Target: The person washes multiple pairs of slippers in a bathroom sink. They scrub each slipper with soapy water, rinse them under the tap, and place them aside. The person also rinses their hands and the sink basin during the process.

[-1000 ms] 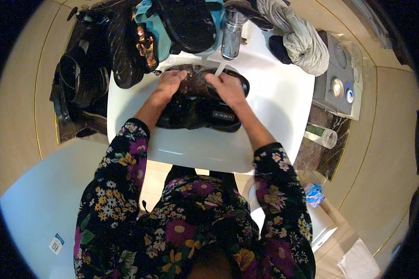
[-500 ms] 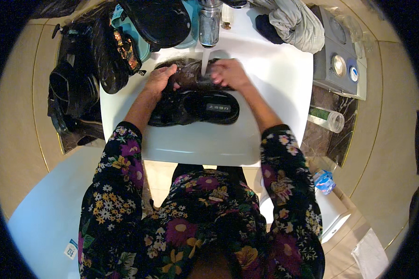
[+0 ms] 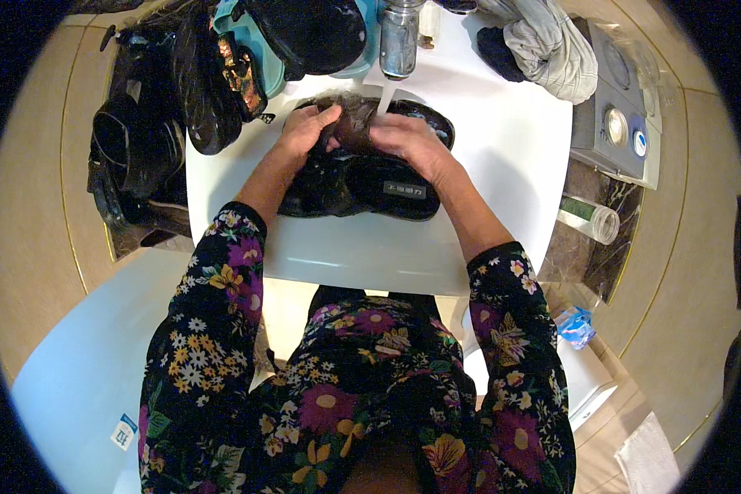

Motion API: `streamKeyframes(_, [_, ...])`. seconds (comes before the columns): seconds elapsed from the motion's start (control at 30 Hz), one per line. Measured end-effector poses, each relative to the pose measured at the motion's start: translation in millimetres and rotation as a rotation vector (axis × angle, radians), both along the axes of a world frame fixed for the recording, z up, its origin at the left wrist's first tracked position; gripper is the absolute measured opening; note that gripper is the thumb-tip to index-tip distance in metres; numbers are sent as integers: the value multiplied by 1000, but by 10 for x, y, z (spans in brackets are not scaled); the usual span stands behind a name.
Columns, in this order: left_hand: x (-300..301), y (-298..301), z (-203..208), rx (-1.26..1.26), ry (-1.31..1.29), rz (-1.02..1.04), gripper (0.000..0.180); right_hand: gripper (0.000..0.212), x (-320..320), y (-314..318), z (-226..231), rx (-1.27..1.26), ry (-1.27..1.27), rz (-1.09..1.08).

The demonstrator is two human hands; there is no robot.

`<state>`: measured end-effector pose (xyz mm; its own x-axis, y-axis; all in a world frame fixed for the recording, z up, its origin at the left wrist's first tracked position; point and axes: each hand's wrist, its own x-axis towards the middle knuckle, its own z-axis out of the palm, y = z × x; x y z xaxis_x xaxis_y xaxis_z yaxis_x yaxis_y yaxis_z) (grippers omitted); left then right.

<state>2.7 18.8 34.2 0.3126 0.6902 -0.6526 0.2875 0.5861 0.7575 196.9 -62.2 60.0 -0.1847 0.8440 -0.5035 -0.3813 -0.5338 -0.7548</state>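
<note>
A wet black slipper (image 3: 350,132) with a brownish, glistening strap lies in the white sink (image 3: 502,156) below the tap (image 3: 398,49). My left hand (image 3: 307,130) is closed on the strap at the slipper's left end, thumb on top. Stretched out over the strap's right side, my right hand (image 3: 412,144) lies palm down against it, its fingertips slightly blurred. Running water falls beside the fingers. A second black slipper (image 3: 391,185), with a small label on its insole, lies alongside on the near side.
Several dark shoes (image 3: 132,148) are piled left of the sink. Another black slipper (image 3: 309,33) rests over a light-blue basin (image 3: 267,70) at the back. Crumpled grey cloth (image 3: 552,58), a grey box with dials (image 3: 617,123) and a clear tube (image 3: 589,218) stand at the right.
My right hand has moved from the slipper's right end leftward onto the strap, closer to my left hand. My left hand keeps its hold. The whole view has shifted slightly.
</note>
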Motion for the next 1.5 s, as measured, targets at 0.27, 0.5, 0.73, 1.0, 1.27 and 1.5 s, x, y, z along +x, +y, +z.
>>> streamKeyframes(0.27, [62,-24,70,-29,0,144,35,15,-60,28,-124,81,-94,93])
streamKeyframes(0.5, [77,-10,123,-54,21,182,37,9,-165,-10,-215,138,-176,-174])
streamKeyframes(0.73, [101,-12,71,-122,-48,298,35,10,-82,-39,-307,133,-112,-225])
streamKeyframes(1.0, [-111,47,-20,-160,-282,62,18,49,-273,169,-205,148,-589,59])
streamKeyframes(1.27, [-47,-20,25,-63,-205,10,18,22,-149,314,-403,-145,-20,-443])
streamKeyframes(1.5, [-51,-16,5,-98,-129,117,29,19,290,-36,-156,109,-332,120])
